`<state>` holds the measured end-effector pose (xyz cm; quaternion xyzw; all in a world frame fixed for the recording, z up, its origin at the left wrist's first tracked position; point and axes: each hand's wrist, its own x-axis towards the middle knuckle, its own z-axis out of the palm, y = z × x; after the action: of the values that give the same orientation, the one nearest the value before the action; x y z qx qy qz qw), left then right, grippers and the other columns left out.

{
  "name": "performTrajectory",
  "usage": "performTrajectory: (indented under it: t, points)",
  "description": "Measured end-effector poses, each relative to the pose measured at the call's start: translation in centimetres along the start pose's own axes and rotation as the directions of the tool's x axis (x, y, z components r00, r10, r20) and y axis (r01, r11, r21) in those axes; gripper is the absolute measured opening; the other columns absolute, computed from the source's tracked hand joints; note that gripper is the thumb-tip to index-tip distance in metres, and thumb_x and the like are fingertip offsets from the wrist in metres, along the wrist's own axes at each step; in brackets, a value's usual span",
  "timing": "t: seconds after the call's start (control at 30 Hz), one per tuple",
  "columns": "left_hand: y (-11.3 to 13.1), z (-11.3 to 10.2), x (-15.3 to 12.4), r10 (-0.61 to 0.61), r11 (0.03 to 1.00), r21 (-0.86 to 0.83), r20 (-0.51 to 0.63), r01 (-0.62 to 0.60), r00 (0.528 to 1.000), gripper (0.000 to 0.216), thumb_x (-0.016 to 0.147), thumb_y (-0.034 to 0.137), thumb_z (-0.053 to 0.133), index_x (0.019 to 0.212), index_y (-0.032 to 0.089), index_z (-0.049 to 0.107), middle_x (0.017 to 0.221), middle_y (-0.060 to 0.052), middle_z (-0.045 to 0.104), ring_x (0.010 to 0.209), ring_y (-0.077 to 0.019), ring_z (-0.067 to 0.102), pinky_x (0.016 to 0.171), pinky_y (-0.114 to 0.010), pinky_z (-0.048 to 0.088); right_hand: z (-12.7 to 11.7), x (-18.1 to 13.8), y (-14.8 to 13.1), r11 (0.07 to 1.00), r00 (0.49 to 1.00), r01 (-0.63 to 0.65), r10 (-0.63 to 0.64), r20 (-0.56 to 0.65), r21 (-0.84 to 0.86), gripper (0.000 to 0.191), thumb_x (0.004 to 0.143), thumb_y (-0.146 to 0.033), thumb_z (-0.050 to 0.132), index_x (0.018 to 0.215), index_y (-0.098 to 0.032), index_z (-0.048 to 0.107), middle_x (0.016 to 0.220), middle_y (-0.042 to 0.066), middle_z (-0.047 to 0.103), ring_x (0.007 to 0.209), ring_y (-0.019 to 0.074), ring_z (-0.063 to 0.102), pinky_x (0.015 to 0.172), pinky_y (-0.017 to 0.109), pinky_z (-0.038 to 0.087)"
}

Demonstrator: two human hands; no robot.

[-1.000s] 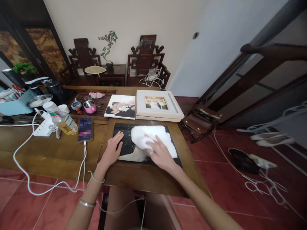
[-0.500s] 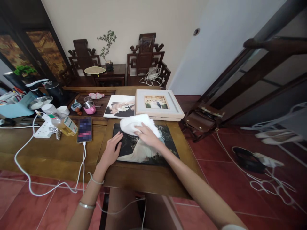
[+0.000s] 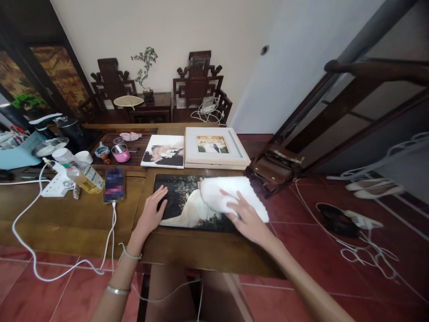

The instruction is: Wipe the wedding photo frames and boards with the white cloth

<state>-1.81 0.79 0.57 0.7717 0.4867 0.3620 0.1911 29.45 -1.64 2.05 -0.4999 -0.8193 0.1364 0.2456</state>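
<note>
A dark photo panel showing a pale gown lies flat on the wooden table. My left hand rests on its left edge, fingers stretched out and holding nothing. Over the panel's right part, my right hand presses on a white cloth, its fingers bent into the fabric. The cloth covers the right side of the picture and reaches past the table's edge. Behind the panel lie a white photo album and a white box with a framed picture.
To the left are a phone on a white cable, a bottle of yellow liquid, a power strip and a pink cup. A chair with a brown bag stands right of the table, above red floor tiles.
My right hand has slid the white cloth right and toward me across the panel, uncovering its upper left part. My left hand stays at the left edge.
</note>
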Motion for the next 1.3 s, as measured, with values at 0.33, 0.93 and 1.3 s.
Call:
performTrajectory:
  t: [0.33, 0.93, 1.3]
  points:
    - [-0.1, 0.0, 0.1, 0.008, 1.000, 0.005, 0.003, -0.008, 1.000, 0.037, 0.091, 0.025, 0.043, 0.126, 0.019, 0.053, 0.133, -0.009, 0.054, 0.131, -0.0214, 0.041, 0.107, -0.045, 0.035, -1.2, -4.8, -4.5, 0.991, 0.984, 0.127, -0.130, 0.124, 0.027, 0.017, 0.075, -0.012, 0.045, 0.072, -0.022, 0.058, 0.136, 0.007, 0.050, 0.129, 0.0277, 0.040, 0.110, 0.054, 0.024]
    - [-0.2, -0.1, 0.1, -0.001, 1.000, -0.007, 0.005, 0.001, 1.000, 0.037, 0.091, 0.026, 0.043, 0.125, 0.019, 0.054, 0.132, -0.009, 0.055, 0.130, -0.0211, 0.042, 0.108, -0.045, 0.035, 0.2, 2.4, 0.1, 0.998, 0.998, 0.055, -0.055, 0.016, -0.028, 0.021, 0.080, -0.015, 0.041, 0.083, -0.020, 0.062, 0.126, 0.009, 0.058, 0.124, 0.0279, 0.047, 0.110, 0.058, 0.017]
    - [-0.1, -0.1, 0.1, 0.010, 1.000, -0.002, 0.009, -0.010, 1.000, 0.036, 0.091, 0.026, 0.042, 0.125, 0.020, 0.054, 0.132, -0.009, 0.054, 0.130, -0.0215, 0.042, 0.108, -0.046, 0.035, -1.9, -6.1, -6.7, 0.974, 0.946, 0.212, -0.225, 0.234, 0.079, 0.019, 0.074, -0.010, 0.045, 0.079, -0.022, 0.060, 0.135, 0.006, 0.050, 0.133, 0.0260, 0.035, 0.112, 0.055, 0.019]
